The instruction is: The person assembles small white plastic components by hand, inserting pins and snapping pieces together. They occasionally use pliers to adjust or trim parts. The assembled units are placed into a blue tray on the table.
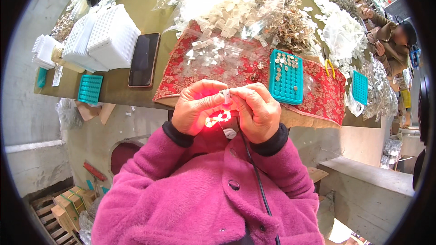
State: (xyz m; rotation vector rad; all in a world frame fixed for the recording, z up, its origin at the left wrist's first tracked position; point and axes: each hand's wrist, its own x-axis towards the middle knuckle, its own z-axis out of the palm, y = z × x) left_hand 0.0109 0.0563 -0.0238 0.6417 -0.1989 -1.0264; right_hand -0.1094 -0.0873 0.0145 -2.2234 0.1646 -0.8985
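Note:
Close together near the table's front edge, both hands pinch a small whitish plastic piece [226,95] between their fingertips. My left hand [193,106] grips it from the left, fingers closed, and my right hand [258,111] has thumb and forefinger on its right side. Just below the piece, beside my left palm, a bundle of glowing red lights [219,118] hangs; whether it joins the piece I cannot tell. A teal tray [284,91], partly filled with round silver button cells [287,61], lies right of my hands on a red patterned cloth [318,104].
Behind the hands are heaps of clear plastic pieces [229,16] and brownish small parts [295,22]. At left lie a phone [144,61], stacked white trays [113,36] and a teal tray [90,89]. Yellow-handled pliers [329,69] lie right. Another person [393,41] sits far right.

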